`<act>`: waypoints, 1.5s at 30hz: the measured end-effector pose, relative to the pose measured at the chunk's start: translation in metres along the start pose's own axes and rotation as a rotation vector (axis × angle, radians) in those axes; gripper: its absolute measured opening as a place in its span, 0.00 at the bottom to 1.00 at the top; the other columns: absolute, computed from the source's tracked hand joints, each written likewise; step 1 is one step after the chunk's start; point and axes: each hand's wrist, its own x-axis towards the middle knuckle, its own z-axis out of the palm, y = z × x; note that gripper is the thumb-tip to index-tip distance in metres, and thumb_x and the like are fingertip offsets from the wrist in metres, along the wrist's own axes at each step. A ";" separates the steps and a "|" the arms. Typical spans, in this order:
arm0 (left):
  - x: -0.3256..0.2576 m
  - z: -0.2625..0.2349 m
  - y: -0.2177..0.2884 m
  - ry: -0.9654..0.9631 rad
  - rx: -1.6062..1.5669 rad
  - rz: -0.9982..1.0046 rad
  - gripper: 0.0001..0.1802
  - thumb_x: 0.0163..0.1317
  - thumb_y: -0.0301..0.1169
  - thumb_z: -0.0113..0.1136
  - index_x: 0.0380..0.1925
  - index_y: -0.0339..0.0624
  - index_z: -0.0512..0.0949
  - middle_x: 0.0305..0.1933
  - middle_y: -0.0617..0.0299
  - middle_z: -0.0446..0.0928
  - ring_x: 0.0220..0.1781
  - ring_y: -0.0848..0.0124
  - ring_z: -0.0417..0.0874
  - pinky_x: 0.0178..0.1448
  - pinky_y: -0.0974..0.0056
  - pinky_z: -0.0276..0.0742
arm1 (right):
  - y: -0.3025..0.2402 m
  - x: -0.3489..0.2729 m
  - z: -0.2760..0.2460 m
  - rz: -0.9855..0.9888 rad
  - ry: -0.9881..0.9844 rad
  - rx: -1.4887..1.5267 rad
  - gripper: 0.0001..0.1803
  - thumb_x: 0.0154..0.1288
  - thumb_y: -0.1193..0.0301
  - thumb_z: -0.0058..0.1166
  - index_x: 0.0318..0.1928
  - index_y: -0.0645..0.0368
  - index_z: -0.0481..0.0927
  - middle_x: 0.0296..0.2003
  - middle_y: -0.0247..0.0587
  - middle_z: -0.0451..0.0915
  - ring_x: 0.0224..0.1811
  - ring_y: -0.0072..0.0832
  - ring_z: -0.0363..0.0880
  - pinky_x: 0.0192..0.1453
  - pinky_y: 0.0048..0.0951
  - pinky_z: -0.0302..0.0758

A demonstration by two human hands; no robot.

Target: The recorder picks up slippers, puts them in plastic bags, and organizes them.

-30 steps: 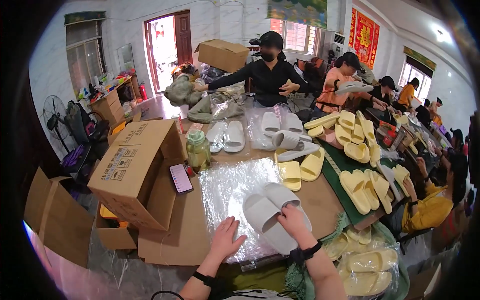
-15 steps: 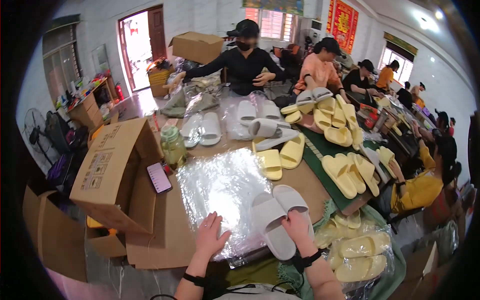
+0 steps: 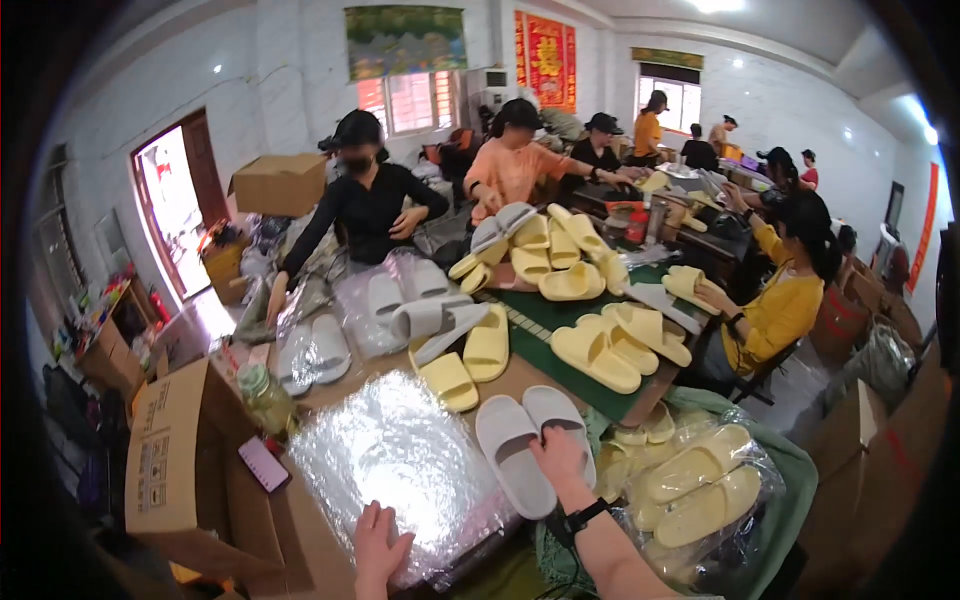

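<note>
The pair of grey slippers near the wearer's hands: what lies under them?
The grey slippers rest partly on a stack of clear plastic bags and partly on the brown cardboard-covered table. The right hand covers their heel ends, so the surface there is hidden.

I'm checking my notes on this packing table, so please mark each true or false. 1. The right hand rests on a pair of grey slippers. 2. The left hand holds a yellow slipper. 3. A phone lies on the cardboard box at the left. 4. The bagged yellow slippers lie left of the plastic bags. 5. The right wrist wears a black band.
1. True: the right hand lies on the grey slippers.
2. False: the left hand touches the stack of plastic bags.
3. True: the phone lies on the box.
4. False: the bagged yellow slippers lie to their right.
5. True: the band is black.
</note>
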 end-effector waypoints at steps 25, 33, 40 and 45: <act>-0.001 -0.022 0.043 -0.066 0.188 -0.190 0.37 0.53 0.49 0.64 0.61 0.44 0.69 0.69 0.42 0.59 0.67 0.38 0.59 0.68 0.44 0.58 | 0.008 -0.009 0.005 -0.056 0.276 0.083 0.15 0.58 0.57 0.55 0.30 0.55 0.73 0.32 0.42 0.74 0.35 0.46 0.76 0.35 0.48 0.73; 0.010 -0.005 0.089 -0.116 0.092 0.225 0.34 0.52 0.48 0.66 0.58 0.49 0.72 0.65 0.48 0.66 0.64 0.49 0.68 0.63 0.48 0.67 | 0.012 -0.001 0.015 -0.075 0.192 0.104 0.16 0.61 0.55 0.52 0.32 0.56 0.74 0.33 0.44 0.74 0.37 0.47 0.76 0.35 0.49 0.73; 0.002 0.025 0.061 -0.090 0.090 0.162 0.25 0.56 0.45 0.64 0.54 0.54 0.75 0.65 0.54 0.67 0.65 0.51 0.68 0.60 0.49 0.69 | 0.002 -0.003 0.007 -0.032 0.184 0.105 0.13 0.61 0.60 0.53 0.30 0.57 0.73 0.31 0.44 0.73 0.34 0.47 0.75 0.34 0.46 0.72; 0.001 0.025 0.057 -0.004 -0.026 0.125 0.15 0.59 0.37 0.59 0.47 0.53 0.78 0.61 0.55 0.72 0.62 0.49 0.72 0.61 0.48 0.69 | 0.010 -0.014 0.002 -0.111 0.255 0.450 0.09 0.57 0.72 0.55 0.30 0.64 0.71 0.30 0.47 0.71 0.33 0.48 0.73 0.36 0.43 0.70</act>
